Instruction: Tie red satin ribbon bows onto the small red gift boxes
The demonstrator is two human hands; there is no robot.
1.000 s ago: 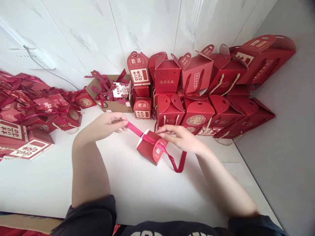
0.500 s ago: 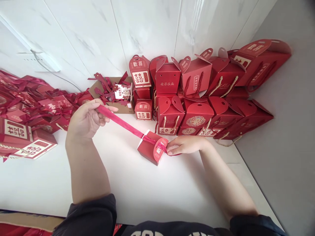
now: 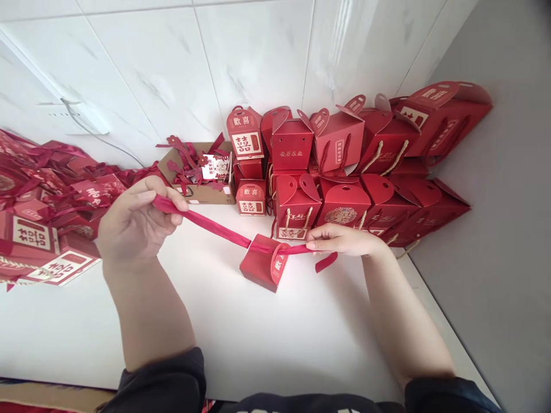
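A small red gift box (image 3: 260,265) with a rounded, lettered flap lies tilted on the white table. A dark red ribbon (image 3: 217,228) runs across its top and through the flap. My left hand (image 3: 140,221), raised to the left of the box, pinches one end of the ribbon. The other end is pinched by my right hand (image 3: 340,239), with a short tail hanging below the fingers. Between both hands the ribbon is drawn out nearly straight. Neither hand touches the box itself.
Red gift boxes (image 3: 344,206) with rope handles stand stacked along the tiled wall (image 3: 258,51). An open cardboard box (image 3: 206,194) holds ribbons and paper tags. Ribboned red boxes (image 3: 34,195) are heaped at left. A grey panel (image 3: 495,229) borders the right side.
My right hand has moved right and slightly up, away from the box, pulling the ribbon out. My left hand has shifted left and slightly down with its end.
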